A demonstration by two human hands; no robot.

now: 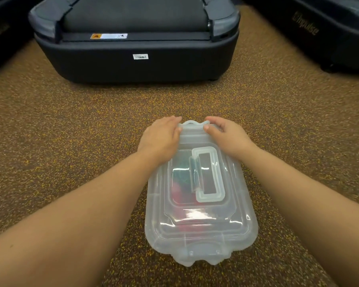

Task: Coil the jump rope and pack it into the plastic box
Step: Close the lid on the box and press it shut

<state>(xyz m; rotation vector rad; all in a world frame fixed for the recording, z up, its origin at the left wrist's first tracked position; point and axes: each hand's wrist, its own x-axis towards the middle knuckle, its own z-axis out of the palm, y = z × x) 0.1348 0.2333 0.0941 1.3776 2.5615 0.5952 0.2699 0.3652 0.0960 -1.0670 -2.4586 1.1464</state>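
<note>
A translucent plastic box [201, 235] lies on the speckled floor in front of me with its lid on and a flat carry handle [209, 172] folded down on top. Through the lid I make out red and dark green shapes [180, 191], the jump rope, blurred by the plastic. My left hand [162, 137] rests on the far left corner of the lid, fingers curled over the far edge. My right hand [226, 135] presses the far right corner, thumb on the far-end latch [192, 126].
A black treadmill base [137, 59] stands across the floor beyond the box. Parts of two more dark machines [330, 38] sit at the far left and far right. Brown rubber flooring with yellow flecks [71, 141] surrounds the box.
</note>
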